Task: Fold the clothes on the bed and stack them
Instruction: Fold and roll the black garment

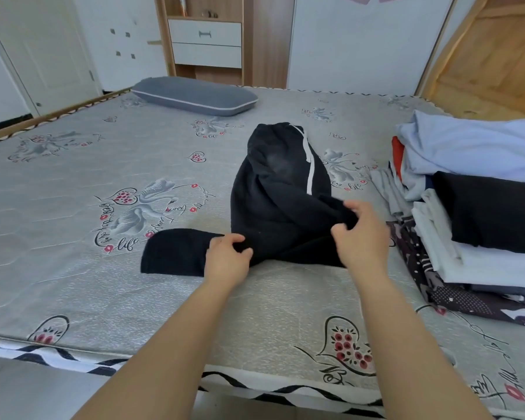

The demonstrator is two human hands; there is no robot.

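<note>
Black fleece jogging trousers with a white drawstring [281, 189] lying mid-bed on the grey swan-printed mattress [73, 183]; long axis running near to far, waistband at the far end, legs toward the near edge; one leg splayed flat to the left, the other bunched to the right.

Left hand [226, 257] at the crotch where the left leg branches off, fingers curled and pinching a fold of black cloth; right hand [361, 234] slightly farther and to the right, thumb and fingers closed on a raised pinch of the other leg; both forearms reaching in from the near edge, roughly parallel, palms down.

Splayed left leg pointing away from the left hand, leftward; probably the next thing to bring across onto the right leg, left hand nearer to it by far.

Stack of folded clothes, white, black and pale blue over a dark patterned piece [473, 213], at the right side of the bed, just beside the right hand; likely destination once folded.

Grey bolster pillow with white piping [194, 95] at the far end, well apart.
</note>
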